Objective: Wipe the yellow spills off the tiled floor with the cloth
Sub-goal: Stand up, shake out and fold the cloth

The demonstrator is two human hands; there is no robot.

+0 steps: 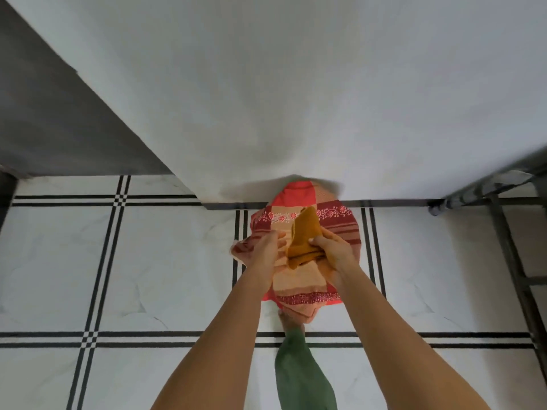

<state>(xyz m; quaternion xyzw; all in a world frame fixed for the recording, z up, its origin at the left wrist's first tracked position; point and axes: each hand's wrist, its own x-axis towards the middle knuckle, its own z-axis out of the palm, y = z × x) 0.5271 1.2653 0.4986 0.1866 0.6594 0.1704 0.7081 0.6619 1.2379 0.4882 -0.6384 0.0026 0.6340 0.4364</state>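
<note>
1. The cloth is a checked towel in red, peach and maroon blocks, with bands of small white and pink flower print across its upper and lower parts.
2. Part of it, bunched at the middle, is stained deep mustard yellow; this stained fold stands up in a crumpled peak.
3. The cloth hangs in the air in front of the person, above the tiled floor, close to the base of the white wall; its lower corner dangles over a foot and a green trouser leg.
4. The right hand has a closed grip on the yellow-stained fold, fingers curled round it, so the stained part rises just left of and above that hand.
5. The left hand pinches the left edge of the cloth shut, with a red corner sticking out past it to the left.
6. The two hands sit close together, the yellow fold between them.
7. The floor is white marbled tile with paired black lines; a dark metal frame stands at the right.
</note>
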